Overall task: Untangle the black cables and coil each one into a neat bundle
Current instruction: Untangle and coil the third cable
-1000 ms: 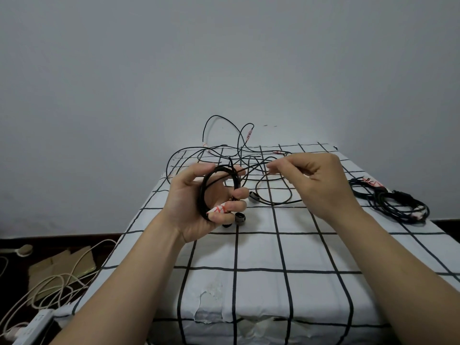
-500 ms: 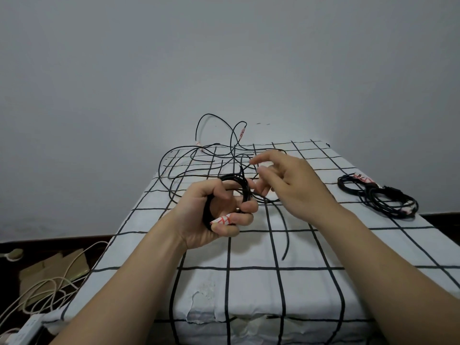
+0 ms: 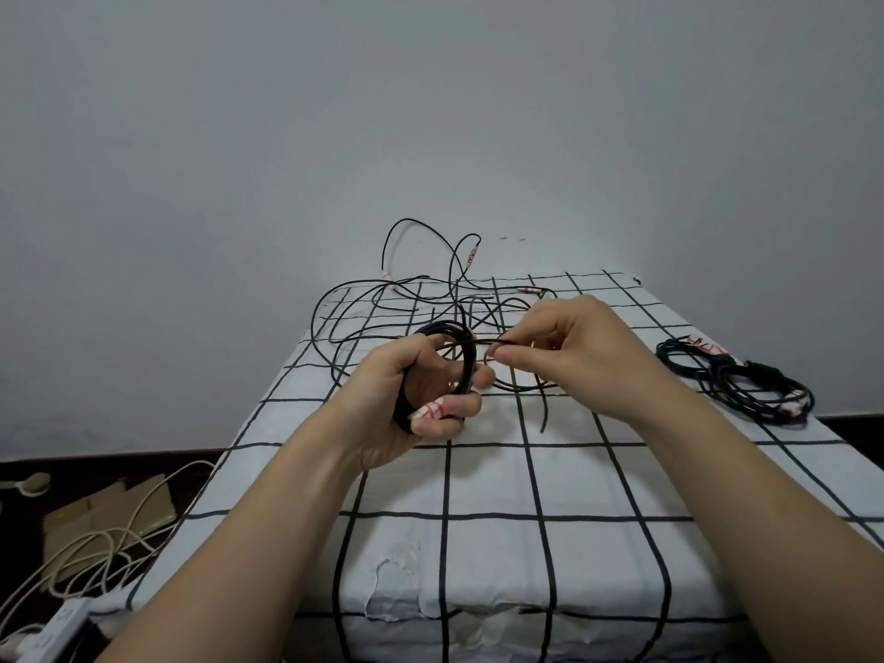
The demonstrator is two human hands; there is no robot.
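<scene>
Grey wall (image 3: 430, 112) behind; in front of it, a table (image 3: 574, 476) draped in white cloth with a black grid.

At the far end of the cloth lies the tangle of black cables (image 3: 433, 299), its loops rising against the wall and spreading toward the left edge. Two coiled bundles (image 3: 736, 380) rest near the right edge, well apart from both hands.

The left hand (image 3: 406, 399), raised above the cloth, curls its fingers and thumb round the black coil (image 3: 463, 356), which stands upright in the palm. The right hand (image 3: 574, 351), just beside it, pinches a free strand (image 3: 483, 344) between thumb and forefinger where that strand meets the coil. The strand loops on below the right hand, and its loose end (image 3: 540, 409) lies on the cloth.

A white tag (image 3: 430, 411) with red marks is wrapped on the coil at the left fingertips. Similar tags (image 3: 708, 347) sit on the bundles. The marks are too small to read.

On the dark floor to the left are cream cables (image 3: 95, 543), cardboard (image 3: 110, 509) and a white power strip (image 3: 52, 624) with illegible grey print.
</scene>
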